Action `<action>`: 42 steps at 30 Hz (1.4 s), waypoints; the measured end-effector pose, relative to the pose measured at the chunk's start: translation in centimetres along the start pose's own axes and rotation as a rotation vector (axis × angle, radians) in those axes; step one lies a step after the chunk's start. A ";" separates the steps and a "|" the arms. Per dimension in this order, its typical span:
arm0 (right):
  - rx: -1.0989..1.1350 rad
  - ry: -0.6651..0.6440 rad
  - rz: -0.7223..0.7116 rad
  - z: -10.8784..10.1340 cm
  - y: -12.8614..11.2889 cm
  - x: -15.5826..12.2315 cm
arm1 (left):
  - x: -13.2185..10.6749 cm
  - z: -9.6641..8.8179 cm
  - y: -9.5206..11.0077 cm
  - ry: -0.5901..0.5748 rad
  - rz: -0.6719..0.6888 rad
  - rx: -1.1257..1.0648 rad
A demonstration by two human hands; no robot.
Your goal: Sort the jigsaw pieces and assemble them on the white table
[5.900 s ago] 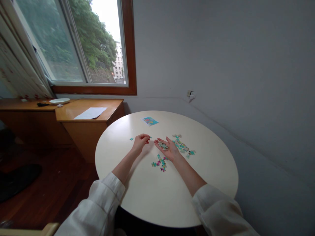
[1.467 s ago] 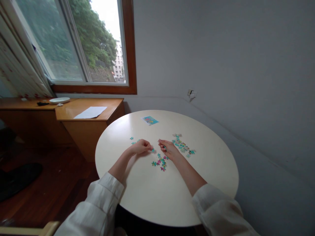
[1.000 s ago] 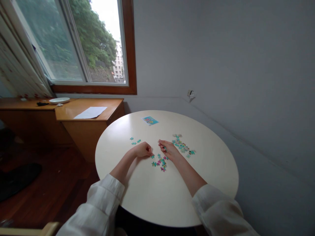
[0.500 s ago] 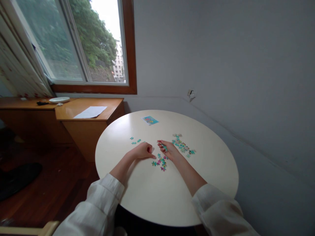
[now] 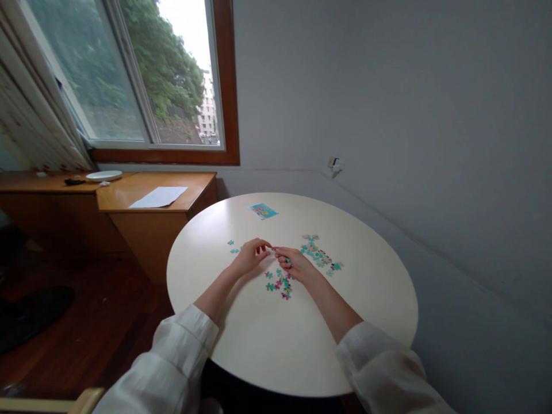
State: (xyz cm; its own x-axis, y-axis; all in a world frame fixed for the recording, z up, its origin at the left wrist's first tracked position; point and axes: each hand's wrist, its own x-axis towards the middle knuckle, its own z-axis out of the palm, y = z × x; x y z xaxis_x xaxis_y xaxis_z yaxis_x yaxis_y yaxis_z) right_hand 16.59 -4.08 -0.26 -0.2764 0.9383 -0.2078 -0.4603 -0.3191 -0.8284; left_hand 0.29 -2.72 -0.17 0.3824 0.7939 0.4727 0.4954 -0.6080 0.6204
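My two hands meet over the middle of a round white table (image 5: 276,351). My left hand (image 5: 252,255) is raised a little, its fingertips pinched at the tips of my right hand; what they pinch is too small to name. My right hand (image 5: 293,264) is curled around a stack of puzzle pieces. A small cluster of teal and pink puzzle pieces (image 5: 278,284) lies just below my hands. A larger spread of pieces (image 5: 319,256) lies to the right of my right hand. A few teal pieces (image 5: 233,247) sit to the left of my left hand.
A small teal picture card (image 5: 263,211) lies at the table's far side. A wooden desk (image 5: 142,201) with a sheet of paper (image 5: 158,197) and a white plate (image 5: 104,175) stands at the left under the window. Grey wall runs close on the right.
My left hand had been resting on the table near the lower cluster. It has lifted and moved up and right to my right hand's fingertips. My right hand has stayed closed on its pieces.
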 end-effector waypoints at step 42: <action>-0.158 -0.013 -0.023 -0.1 0.4 0.1 | 0.3 0.6 0.6 -0.039 -0.254 -0.288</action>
State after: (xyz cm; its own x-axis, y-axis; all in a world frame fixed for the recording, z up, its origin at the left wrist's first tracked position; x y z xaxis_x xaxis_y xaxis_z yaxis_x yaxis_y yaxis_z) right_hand 16.46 -4.13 -0.70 -0.2789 0.9430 -0.1817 -0.3282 -0.2714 -0.9048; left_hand 1.13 -2.84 -0.05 0.3082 0.9149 0.2609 0.3406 -0.3621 0.8677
